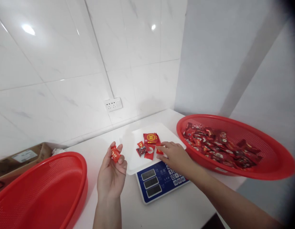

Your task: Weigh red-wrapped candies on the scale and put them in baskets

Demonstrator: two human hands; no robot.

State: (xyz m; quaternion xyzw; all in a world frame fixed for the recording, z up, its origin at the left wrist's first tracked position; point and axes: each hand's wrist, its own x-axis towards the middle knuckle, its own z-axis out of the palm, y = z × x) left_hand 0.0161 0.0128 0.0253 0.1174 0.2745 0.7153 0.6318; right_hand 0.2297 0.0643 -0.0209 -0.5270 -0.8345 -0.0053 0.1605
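My left hand [112, 173] is raised palm up over the white table, left of the scale, with its fingertips closed on a small red wrapped candy [116, 155]. Over the white pan [135, 162] of a digital scale [161, 184], my right hand [173, 156] has its thumb and fingers around another red wrapped candy [159, 150], which still rests on the pan. Close by on the same pan lie a larger red packet [151, 138] with a yellow round mark, a red packet [149, 152] and a dark red twisted wrapper [141, 150].
A red oval basket [276, 159] at the right holds many red wrapped sweets [216, 143]. Another red basket [42, 190] stands at the lower left, beside a cardboard box [39, 152]. A wall socket [113, 104] is on the tiled wall behind the table.
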